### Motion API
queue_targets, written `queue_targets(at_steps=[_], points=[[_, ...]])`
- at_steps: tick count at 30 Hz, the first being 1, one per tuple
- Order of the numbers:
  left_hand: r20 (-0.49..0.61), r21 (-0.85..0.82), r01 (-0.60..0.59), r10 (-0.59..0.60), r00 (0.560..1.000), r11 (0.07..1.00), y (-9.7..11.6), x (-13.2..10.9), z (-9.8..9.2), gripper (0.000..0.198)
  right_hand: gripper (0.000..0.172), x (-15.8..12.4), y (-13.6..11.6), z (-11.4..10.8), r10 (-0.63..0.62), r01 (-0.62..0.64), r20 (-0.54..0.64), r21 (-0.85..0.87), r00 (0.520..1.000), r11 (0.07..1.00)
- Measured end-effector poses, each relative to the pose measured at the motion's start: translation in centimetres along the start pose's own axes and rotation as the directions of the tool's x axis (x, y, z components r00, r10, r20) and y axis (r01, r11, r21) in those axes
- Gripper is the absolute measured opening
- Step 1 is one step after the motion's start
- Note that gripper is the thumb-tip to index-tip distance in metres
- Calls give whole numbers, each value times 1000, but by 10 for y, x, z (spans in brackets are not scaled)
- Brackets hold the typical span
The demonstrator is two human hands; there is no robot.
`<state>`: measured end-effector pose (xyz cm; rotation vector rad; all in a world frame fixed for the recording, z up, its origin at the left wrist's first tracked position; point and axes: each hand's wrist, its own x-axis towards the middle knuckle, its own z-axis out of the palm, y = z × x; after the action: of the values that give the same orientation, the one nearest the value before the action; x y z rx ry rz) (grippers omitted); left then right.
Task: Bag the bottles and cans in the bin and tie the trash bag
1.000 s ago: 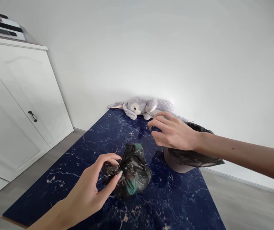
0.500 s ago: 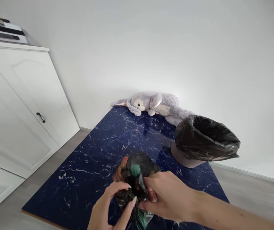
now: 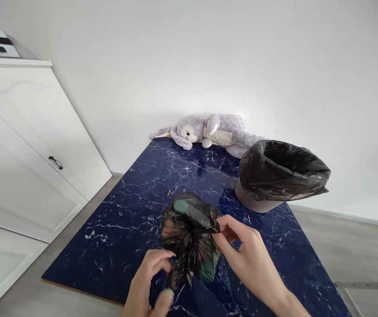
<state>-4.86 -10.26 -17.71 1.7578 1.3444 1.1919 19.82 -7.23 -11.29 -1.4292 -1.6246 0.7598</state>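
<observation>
A thin black plastic bag lies gathered up on the table below me. Orange-brown and green things show dimly through its film; I cannot make out what they are. My right hand pinches an edge of the bag on its right side between thumb and fingers. At the bag's lower left is my left hand, thumb and forefinger spread apart by the twisted end of the plastic. Its fingertips are close to the film, and whether they touch is unclear.
The blue marble-patterned table stands against the wall. A bin with a black liner over its rim stands at the right. A plush rabbit lies along the back edge. A white cabinet is at left.
Both hands were close together at the bag's opening; now they are apart. The left thumb and finger have spread, the right hand pinches the bag's right edge, and the plastic is gathered in the middle.
</observation>
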Motion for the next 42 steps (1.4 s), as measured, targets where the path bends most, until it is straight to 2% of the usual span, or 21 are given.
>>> queue_targets(at_steps=[4, 7, 9, 12, 15, 17, 20, 23, 26, 29, 33, 36, 38, 40, 42], points=[[69, 64, 18, -22, 997, 998, 7, 30, -2, 32, 25, -9, 1, 7, -27, 28, -30, 36, 999, 999], [206, 182, -99, 61, 977, 978, 11, 51, 2, 31, 23, -16, 3, 16, -39, 41, -63, 34, 997, 999], [251, 244, -211, 148, 957, 946, 7, 58, 4, 29, 23, -19, 4, 22, -40, 43, -87, 41, 995, 998], [227, 325, -355, 292, 929, 877, -4, 63, 3, 24, 21, -24, 9, 29, -47, 52, -123, 35, 991, 998], [158, 369, -384, 350, 923, 846, -13, 64, -6, 21, 22, -32, 20, 31, -35, 39, -189, 15, 981, 999], [85, 369, -314, 304, 949, 875, -17, 64, -13, 13, 24, -40, 30, 30, 22, -19, -253, 16, 967, 1000], [-59, 320, -107, 133, 989, 941, -24, 66, -23, 13, 28, -54, 47, 24, 137, -131, -332, 39, 933, 991], [-172, 185, 80, -48, 984, 980, -39, 70, -28, 23, 31, -65, 63, 21, 250, -227, -404, 104, 880, 968], [-134, -14, 231, -230, 964, 973, -57, 73, -26, 35, 34, -71, 77, 30, 309, -256, -409, 180, 859, 950], [-73, -90, 291, -297, 952, 953, -72, 74, -22, 41, 36, -73, 87, 51, 325, -240, -344, 266, 881, 934], [-44, -38, 226, -227, 973, 974, -84, 72, -28, 46, 34, -77, 92, 84, 284, -208, -257, 288, 924, 935], [-35, -20, 145, -145, 989, 989, -87, 63, -43, 44, 34, -83, 90, 105, 256, -177, -265, 289, 930, 941], [-161, 55, 88, -78, 984, 995, -87, 51, -54, 37, 35, -88, 88, 116, 262, -169, -279, 319, 924, 933], [-307, 178, 24, 32, 951, 984, -87, 35, -64, 26, 35, -93, 88, 126, 265, -156, -289, 351, 920, 923], [-308, 284, -69, 159, 938, 956, -87, 18, -71, 17, 34, -97, 89, 132, 251, -129, -295, 377, 922, 917]])
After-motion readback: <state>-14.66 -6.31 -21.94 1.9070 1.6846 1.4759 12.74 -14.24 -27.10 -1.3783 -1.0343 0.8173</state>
